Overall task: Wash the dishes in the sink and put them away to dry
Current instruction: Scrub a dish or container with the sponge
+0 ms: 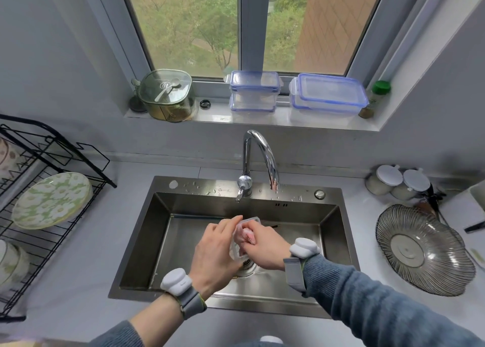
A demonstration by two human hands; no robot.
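Head view. Over the stainless sink point(147, 244), the left hand point(214, 252) gripped a small clear container point(237, 252), its fingers curled round the far side so that the open mouth faced the other hand. The right hand point(265, 247) pinched a pink cloth or sponge point(248, 236) and pressed it into the container; which of the two it was could not be told. The piece was held above the drain point(248, 264), presumably so that runoff fell into the basin rather than onto the counter. The faucet point(258, 157) arched over the back rim, just beyond the hands; no stream of water could be made out, though droplets lay on the ledge around its base.

On the person's left stood a black wire drying rack point(52, 210), within easy reach for setting washed pieces down. A floral plate point(52, 201) already leaned in it, and bowls point(11, 261) sat lower down, near the frame's edge. A ribbed glass dish point(423, 249) lay on the counter to the right, well apart from the rack. The step in hand appeared to be scrubbing; rinsing and racking seemingly remained.
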